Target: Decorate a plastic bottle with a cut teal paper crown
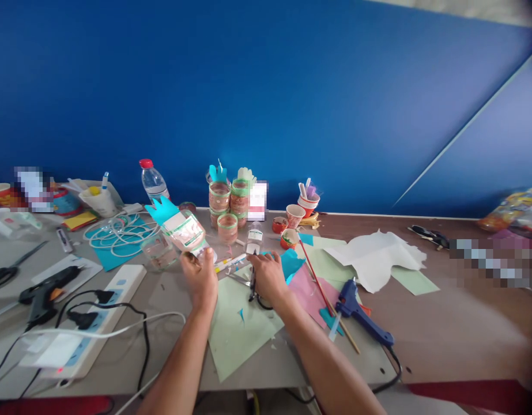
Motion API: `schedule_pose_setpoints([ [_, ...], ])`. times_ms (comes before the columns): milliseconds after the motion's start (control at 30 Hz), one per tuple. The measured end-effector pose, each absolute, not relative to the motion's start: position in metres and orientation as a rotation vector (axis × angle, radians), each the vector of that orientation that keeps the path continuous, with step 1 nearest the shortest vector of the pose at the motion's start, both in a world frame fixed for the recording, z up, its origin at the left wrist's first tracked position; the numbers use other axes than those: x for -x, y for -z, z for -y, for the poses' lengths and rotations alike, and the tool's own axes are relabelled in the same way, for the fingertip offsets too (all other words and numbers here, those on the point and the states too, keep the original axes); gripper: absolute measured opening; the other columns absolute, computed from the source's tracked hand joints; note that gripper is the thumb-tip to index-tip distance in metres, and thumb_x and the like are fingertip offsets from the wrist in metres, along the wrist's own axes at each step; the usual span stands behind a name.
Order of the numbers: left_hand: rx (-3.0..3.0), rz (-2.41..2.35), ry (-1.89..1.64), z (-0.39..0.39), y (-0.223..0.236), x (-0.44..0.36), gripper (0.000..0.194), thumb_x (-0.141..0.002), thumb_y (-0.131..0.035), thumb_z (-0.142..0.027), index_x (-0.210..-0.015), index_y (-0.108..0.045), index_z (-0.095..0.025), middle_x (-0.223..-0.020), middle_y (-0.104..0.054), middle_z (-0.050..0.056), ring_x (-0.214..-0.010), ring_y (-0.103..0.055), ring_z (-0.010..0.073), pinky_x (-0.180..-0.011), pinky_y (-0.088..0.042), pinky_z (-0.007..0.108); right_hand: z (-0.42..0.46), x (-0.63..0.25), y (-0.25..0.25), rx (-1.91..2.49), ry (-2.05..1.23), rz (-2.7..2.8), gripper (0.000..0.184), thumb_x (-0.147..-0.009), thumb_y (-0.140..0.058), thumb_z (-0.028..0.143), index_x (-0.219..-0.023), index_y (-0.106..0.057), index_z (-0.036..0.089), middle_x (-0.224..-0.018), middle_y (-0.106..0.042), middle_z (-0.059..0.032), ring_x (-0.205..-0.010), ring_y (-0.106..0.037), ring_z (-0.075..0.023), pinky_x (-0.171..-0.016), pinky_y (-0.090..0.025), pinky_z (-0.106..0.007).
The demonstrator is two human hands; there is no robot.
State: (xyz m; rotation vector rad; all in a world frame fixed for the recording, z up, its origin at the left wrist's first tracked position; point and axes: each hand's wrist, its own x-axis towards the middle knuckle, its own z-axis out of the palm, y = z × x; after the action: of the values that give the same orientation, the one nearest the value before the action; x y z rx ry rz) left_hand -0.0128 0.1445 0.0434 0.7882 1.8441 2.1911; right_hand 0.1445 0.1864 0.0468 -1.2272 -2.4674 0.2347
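Glue guns number two on the counter point(442, 334): a black one point(45, 291) at nine o'clock and a blue one point(361, 314) at four o'clock. One white power strip point(88, 323) lies at eight o'clock, one water bottle point(153, 181) at eleven. Left hand point(199, 278) is closed around a decorated plastic bottle point(183, 233), tilted up toward ten o'clock. Right hand point(268, 275), fingers curled, grips dark scissors point(252, 286) over one pale green sheet point(237, 328).
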Motion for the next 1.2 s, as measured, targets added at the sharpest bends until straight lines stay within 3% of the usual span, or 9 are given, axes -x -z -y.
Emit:
schedule_pose_setpoints([
  [167,-0.771,-1.782,-2.237,-0.145,-0.047,0.010,0.026,-0.074,-0.065,-0.036,-0.086,-0.048,-0.021,-0.087,-0.059,0.004,-0.082,-0.061,0.0188,-0.076,-0.050,0.033,-0.180,-0.139,-0.050,1.379,-0.184,2.620,0.029,-0.085,-0.046,0.009,-0.102,-0.067,0.019,-0.098,-0.071,-0.0121,-0.102,-0.058,-0.0266,-0.098,-0.024,-0.044],
  [333,-0.784,-1.753,-2.219,-0.146,-0.046,0.007,0.028,-0.074,-0.065,-0.039,-0.086,-0.048,-0.021,-0.086,-0.060,0.003,-0.081,-0.061,0.0172,-0.074,-0.050,0.030,-0.180,-0.135,-0.049,1.402,-0.185,2.574,0.033,-0.088,-0.044,0.011,-0.113,-0.063,0.020,-0.099,-0.070,-0.0109,-0.099,-0.057,-0.0260,-0.092,-0.025,-0.041],
  [500,-0.829,-1.691,-2.170,-0.147,-0.041,0.002,0.030,-0.074,-0.066,-0.041,-0.087,-0.047,-0.022,-0.085,-0.062,0.003,-0.077,-0.062,0.0173,-0.072,-0.050,0.031,-0.178,-0.131,-0.049,1.281,-0.148,2.463,0.025,-0.095,-0.044,0.024,-0.100,-0.069,0.025,-0.096,-0.067,-0.0080,-0.095,-0.054,-0.0235,-0.086,-0.027,-0.038],
  [733,-0.938,-1.685,-2.092,-0.150,-0.036,-0.002,0.032,-0.075,-0.064,-0.040,-0.097,-0.049,-0.021,-0.095,-0.065,0.006,-0.089,-0.063,0.0211,-0.080,-0.051,0.035,-0.179,-0.114,-0.047,1.090,-0.109,2.579,0.028,-0.090,-0.046,0.015,-0.110,-0.064,0.023,-0.109,-0.068,-0.0069,-0.108,-0.047,-0.0253,-0.087,-0.027,-0.039],
  [967,-0.937,-1.782,-2.063,-0.150,-0.034,0.004,0.028,-0.073,-0.063,-0.036,-0.093,-0.050,-0.021,-0.093,-0.065,0.006,-0.091,-0.063,0.0231,-0.083,-0.051,0.037,-0.191,-0.097,-0.046,1.045,-0.005,2.816,0.024,-0.087,-0.047,0.013,-0.099,-0.067,0.017,-0.102,-0.066,-0.0122,-0.105,-0.048,-0.0275,-0.089,-0.028,-0.041],
  [1200,-0.986,-1.805,-2.065,-0.152,-0.028,0.004,0.030,-0.074,-0.063,-0.036,-0.098,-0.053,-0.021,-0.095,-0.064,0.006,-0.095,-0.062,0.0242,-0.084,-0.050,0.038,-0.195,-0.096,-0.047,1.008,0.016,2.866,0.026,-0.089,-0.045,0.016,-0.107,-0.064,0.015,-0.107,-0.064,-0.0126,-0.104,-0.049,-0.0264,-0.086,-0.032,-0.040],
])
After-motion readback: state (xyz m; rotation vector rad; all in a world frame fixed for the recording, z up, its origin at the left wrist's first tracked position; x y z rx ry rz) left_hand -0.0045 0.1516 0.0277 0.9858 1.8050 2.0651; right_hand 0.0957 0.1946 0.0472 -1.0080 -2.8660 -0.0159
